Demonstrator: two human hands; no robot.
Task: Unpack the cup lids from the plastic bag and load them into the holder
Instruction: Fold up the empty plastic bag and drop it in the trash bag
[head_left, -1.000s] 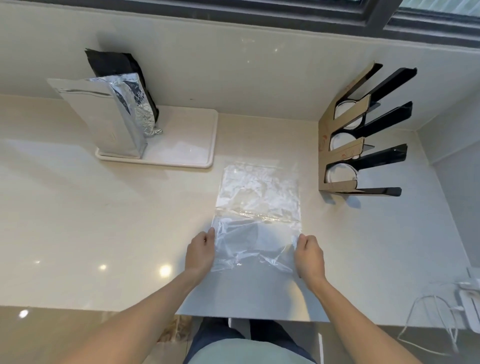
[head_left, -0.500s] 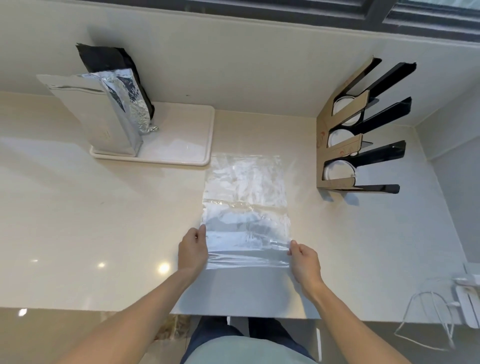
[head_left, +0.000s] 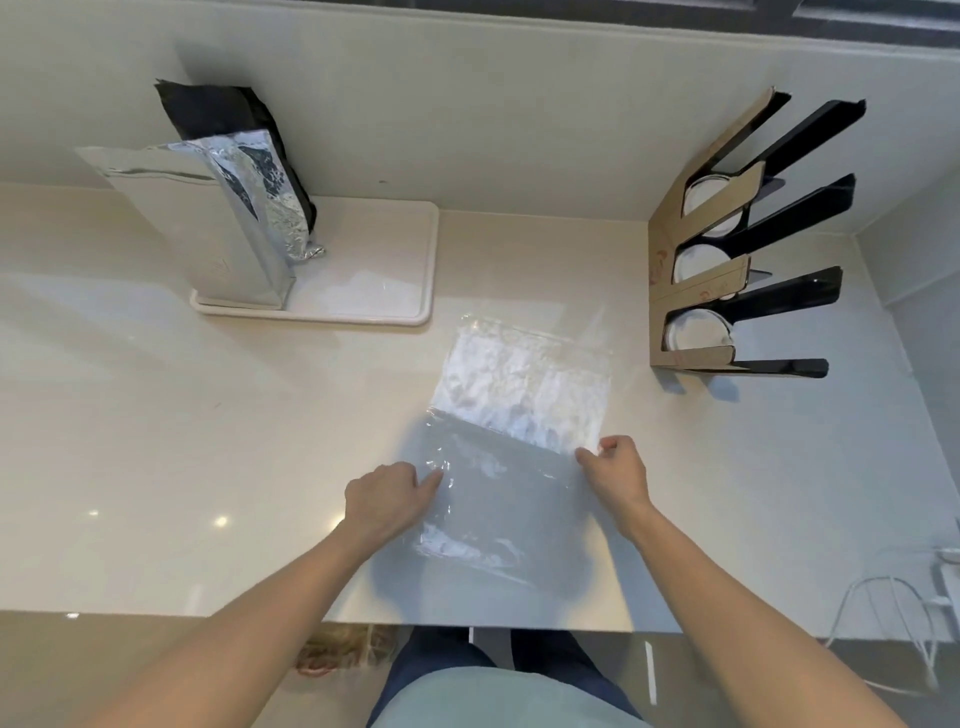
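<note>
Hands pinch a clear, crinkled plastic bag (head_left: 511, 447) flat on the glossy beige counter (head_left: 156, 441): left hand (head_left: 387, 499) and right hand (head_left: 615, 470) each closed on 1 side edge. White round lids (head_left: 696, 332) fill 3 slots of the cardboard-and-black holder (head_left: 727, 270).

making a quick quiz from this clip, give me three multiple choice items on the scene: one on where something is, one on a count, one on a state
1. Where is the lid holder?
A. far right of the counter
B. on the tray
C. under the bag

2. How many holder slots show white lids?
A. one
B. three
C. five

3. What state is the plastic bag in?
A. stuffed with lids
B. flat and empty
C. tied in a knot

Answers:
1 A: it stands by the right wall, apart from the tray.
2 B: a white disc shows in each of three slots.
3 B: it lies flat on the counter, pinched by the left hand and right hand.
</note>
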